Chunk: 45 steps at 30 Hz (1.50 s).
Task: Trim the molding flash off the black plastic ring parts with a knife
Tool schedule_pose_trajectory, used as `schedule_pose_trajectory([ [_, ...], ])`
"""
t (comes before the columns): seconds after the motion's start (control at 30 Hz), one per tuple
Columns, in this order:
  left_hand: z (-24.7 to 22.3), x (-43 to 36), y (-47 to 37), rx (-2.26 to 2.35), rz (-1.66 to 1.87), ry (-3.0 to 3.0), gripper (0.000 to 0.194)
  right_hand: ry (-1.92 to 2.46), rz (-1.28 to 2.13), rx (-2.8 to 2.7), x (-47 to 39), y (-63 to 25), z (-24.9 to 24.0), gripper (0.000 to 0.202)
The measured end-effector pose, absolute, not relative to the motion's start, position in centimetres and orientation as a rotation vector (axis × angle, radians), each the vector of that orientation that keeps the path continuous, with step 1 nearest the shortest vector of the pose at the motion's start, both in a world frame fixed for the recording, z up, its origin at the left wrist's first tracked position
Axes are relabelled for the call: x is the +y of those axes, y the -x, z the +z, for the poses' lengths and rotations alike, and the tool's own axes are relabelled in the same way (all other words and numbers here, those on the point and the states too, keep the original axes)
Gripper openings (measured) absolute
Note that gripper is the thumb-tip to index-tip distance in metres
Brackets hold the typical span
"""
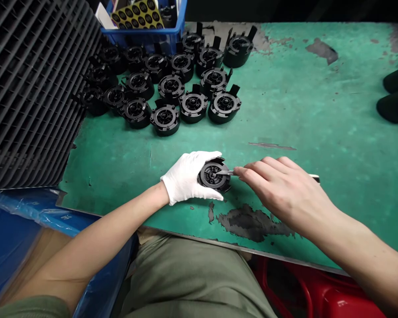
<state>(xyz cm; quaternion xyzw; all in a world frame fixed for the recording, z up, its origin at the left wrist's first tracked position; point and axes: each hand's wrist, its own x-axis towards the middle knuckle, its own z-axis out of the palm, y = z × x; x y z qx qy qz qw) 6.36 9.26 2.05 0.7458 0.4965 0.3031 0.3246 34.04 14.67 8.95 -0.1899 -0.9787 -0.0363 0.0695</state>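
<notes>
My left hand (187, 177), in a white glove, is closed around the side of a round black plastic housing (207, 180) on the green table. The housing's ringed face points up, with a small hub at its middle. My bare right hand (275, 185) grips a pair of tweezers (226, 172) from the right. Their metal tips reach over the housing to its hub; whether they pinch a small part there I cannot tell. The far end of the tweezers sticks out behind the hand, while the middle is hidden under the fingers.
Several similar black housings (166, 117) stand grouped at the back left. Behind them is a blue bin (146, 37) with a yellow sticker sheet (137, 15). Stacked black grid trays (36, 88) rise at left. Dark cylinders (396, 106) lie at the right edge. A red stool (345, 300) is below the table.
</notes>
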Motion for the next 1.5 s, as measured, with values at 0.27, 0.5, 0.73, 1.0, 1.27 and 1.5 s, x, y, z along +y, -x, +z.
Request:
schedule_pose_trajectory([
  [0.27, 2.0, 9.3, -6.3, 1.305, 0.795, -1.970, 0.114, 0.563, -0.110, -2.890, 14.1, -34.2, 8.5, 0.030],
  [0.5, 1.9, 9.1, -6.3, 1.291, 0.831, -1.974, 0.114, 0.615, -0.066, -2.883, 13.8, -34.8, 7.8, 0.032],
  [0.73, 1.8, 9.1, -6.4, 1.318, 0.808, -1.944, 0.116, 0.627, -0.041, -2.863, 13.3, -35.0, 7.4, 0.031],
  [1.0, 1.7, 9.3, -6.1, 1.334, 0.780, -1.971, 0.119, 0.622, 0.023, -2.848, 13.1, -35.4, 6.5, 0.025],
  [1.27, 3.5, 4.4, -10.1, 1.699, 0.801, -1.931, 0.105, 0.854, 0.282, -2.662, 12.1, -36.6, 6.5, 0.022],
  [1.5, 4.2, 4.4, -9.6, 1.494, 0.613, -2.071, 0.125, 1.066, 0.399, -2.504, 8.2, -38.8, 6.9, 0.029],
])
